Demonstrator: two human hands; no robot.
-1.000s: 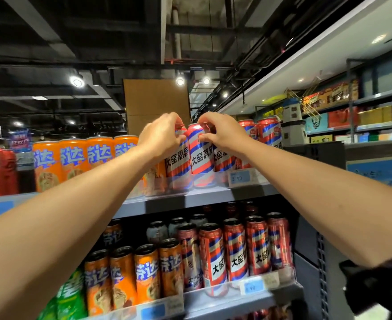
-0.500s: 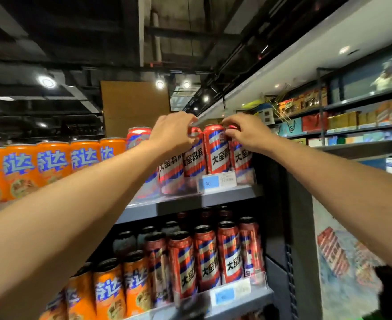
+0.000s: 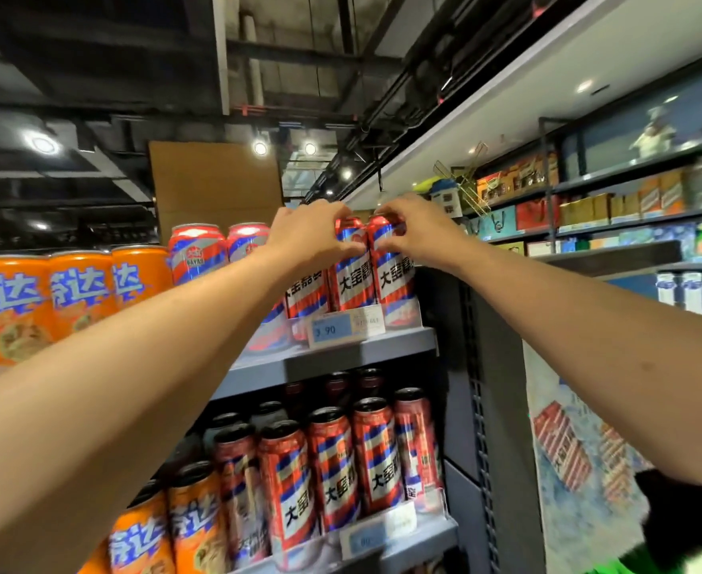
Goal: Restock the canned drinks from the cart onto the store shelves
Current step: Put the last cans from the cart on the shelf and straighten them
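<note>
Both arms reach up to the top shelf [image 3: 341, 358]. My left hand [image 3: 312, 234] curls its fingers over the rim of a red, blue and white striped can [image 3: 351, 275] standing at the shelf front. My right hand [image 3: 415, 229] grips the top of the neighbouring striped can [image 3: 395, 279] at the shelf's right end. Both cans stand upright behind a blue price tag [image 3: 343, 327]. More striped cans [image 3: 194, 252] stand to the left, partly hidden by my left forearm. No cart is in view.
Orange cans [image 3: 18, 304] fill the top shelf's left side. The shelf below [image 3: 403, 540] holds more striped cans [image 3: 374, 453] and orange cans [image 3: 200, 528]. A dark upright post [image 3: 482, 408] bounds the shelves on the right. Boxed goods [image 3: 614, 205] line a far aisle.
The view has swung and the shelf end has come closer. Both hands have stayed on the tops of the striped cans at the shelf's right end, drawing nearer each other.
</note>
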